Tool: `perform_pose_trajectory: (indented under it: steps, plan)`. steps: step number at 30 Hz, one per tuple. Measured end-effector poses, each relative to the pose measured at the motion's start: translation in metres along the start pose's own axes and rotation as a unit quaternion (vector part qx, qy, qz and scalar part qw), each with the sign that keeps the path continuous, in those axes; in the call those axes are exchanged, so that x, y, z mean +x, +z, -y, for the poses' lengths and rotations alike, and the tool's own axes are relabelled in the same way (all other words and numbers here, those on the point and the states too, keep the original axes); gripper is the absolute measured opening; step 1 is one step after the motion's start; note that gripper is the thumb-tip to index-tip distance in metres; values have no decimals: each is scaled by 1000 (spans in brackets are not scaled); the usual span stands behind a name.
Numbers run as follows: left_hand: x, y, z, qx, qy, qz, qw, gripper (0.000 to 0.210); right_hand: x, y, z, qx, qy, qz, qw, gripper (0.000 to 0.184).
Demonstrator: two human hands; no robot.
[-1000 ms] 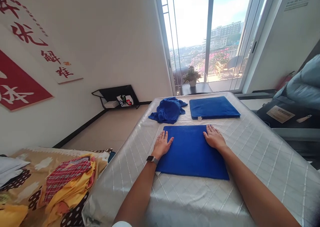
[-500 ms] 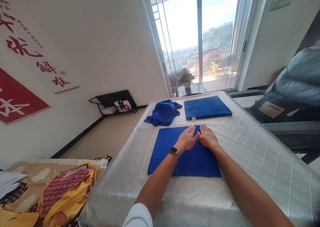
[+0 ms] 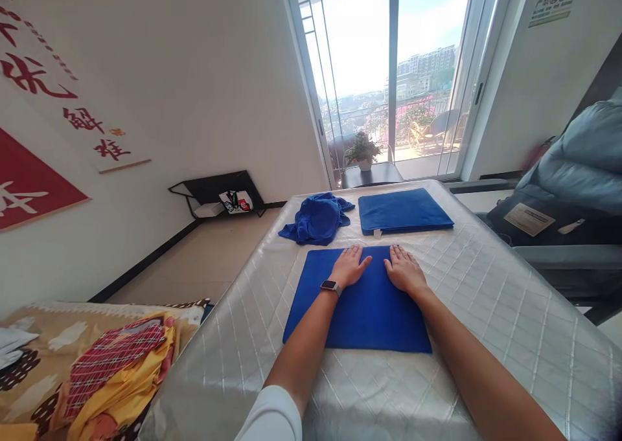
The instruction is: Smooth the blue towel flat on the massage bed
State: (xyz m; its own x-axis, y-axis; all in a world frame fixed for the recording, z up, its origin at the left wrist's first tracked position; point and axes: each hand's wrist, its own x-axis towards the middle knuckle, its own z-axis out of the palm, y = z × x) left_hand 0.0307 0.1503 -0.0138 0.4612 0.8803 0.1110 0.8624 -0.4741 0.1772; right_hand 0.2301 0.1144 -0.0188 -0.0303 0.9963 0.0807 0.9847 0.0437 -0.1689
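Note:
A blue cloth [image 3: 374,318] lies flat as a rectangle on the silvery quilted table cover [image 3: 389,389]. My left hand [image 3: 348,267] rests palm down near the cloth's far edge, its fingers stretched out and the thumb apart. On the far right part of the same cloth, my right hand [image 3: 405,270] is also flat, with fingers extended. Neither hand grips anything. Just beyond them sits a crumpled blue cloth [image 3: 318,219] on the left. To its right is a neatly folded blue cloth stack [image 3: 405,210] with a small white tag at its front edge.
A grey padded chair [image 3: 558,253] stands along the right side. At lower left, plaid and yellow fabric [image 3: 116,363] lies on a patterned blanket [image 3: 68,334]. Behind the table are a potted plant [image 3: 363,151] on a dark chair and a sliding glass door [image 3: 393,72].
My left hand has slid leftward over the flat cloth, widening the gap between my hands. The right hand has stayed nearly in place. The camera view has shifted slightly.

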Motion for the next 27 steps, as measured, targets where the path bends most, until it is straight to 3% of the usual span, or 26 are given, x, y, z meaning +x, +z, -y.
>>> perform_pose_trajectory:
  steps: [4,7,10,14,17,19,20,24,27]
  plan:
    - [-27,-17,67,28,-66,17,997,71,0,1,0,1,4,7,1000,67]
    - [-43,-21,98,41,-124,6,991,70,0,0,0,-1,8,11,1000,67]
    - [-51,-21,108,44,-138,3,989,73,-1,-3,1,-5,9,13,1000,67]
    - [-49,-28,104,53,-145,32,987,80,-2,-4,2,0,13,10,1000,67]
    - [-40,-37,86,82,-217,6,973,89,-1,-3,2,7,14,5,1000,67]
    - [-29,-39,58,92,-240,-42,965,91,0,-2,2,8,10,1,1000,68]
    - [-22,-37,40,89,-218,-64,970,89,0,-2,2,8,9,-2,1000,68]
    - [3,-14,-52,47,7,-91,995,70,-1,2,-3,-6,-2,-6,1000,66]
    - [13,8,-101,17,67,-69,995,61,-3,5,-8,-35,-37,3,999,66]
